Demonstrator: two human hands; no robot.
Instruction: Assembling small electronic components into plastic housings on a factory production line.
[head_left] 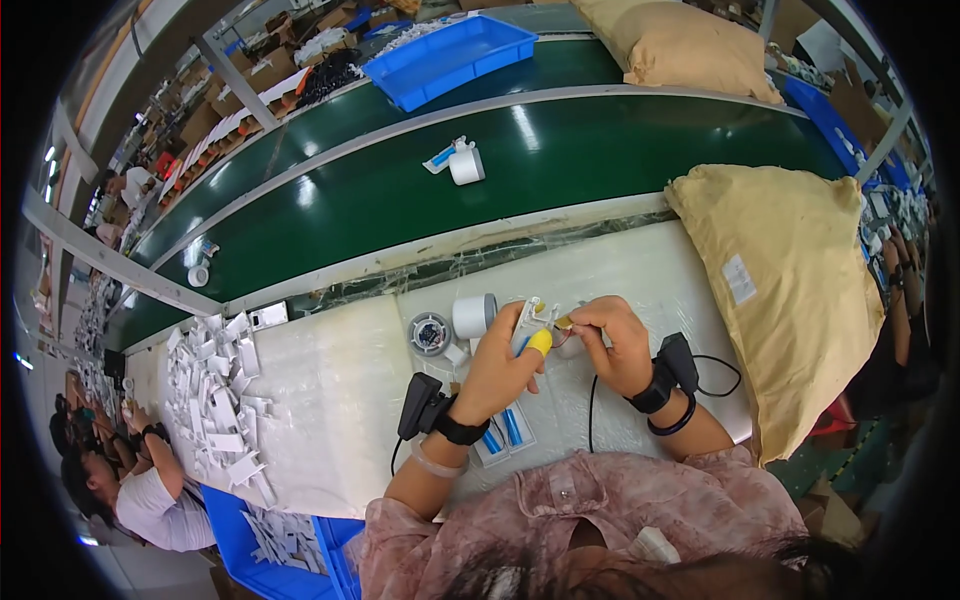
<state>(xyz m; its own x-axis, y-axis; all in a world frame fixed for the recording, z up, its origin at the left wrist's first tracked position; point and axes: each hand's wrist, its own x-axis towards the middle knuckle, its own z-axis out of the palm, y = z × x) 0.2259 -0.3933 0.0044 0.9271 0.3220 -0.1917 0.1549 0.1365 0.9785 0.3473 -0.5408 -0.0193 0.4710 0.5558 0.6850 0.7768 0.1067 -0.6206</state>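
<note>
The small white plastic part (532, 312) sits pinched in the left hand (503, 362), whose thumb wears a yellow finger cot, above the middle of the table (330, 390). The right hand (615, 345) closes narrowly on a tiny brass-coloured piece (563, 322) touching it. Best to steady both wrists while aligning. White tape roll (474, 315) lies just beside.

Hands (560, 350) over the worktable (330, 400), tape roll (474, 315) just behind them, sack (790, 290) right, parts pile (220, 390) left, conveyor (560, 160) behind.
</note>
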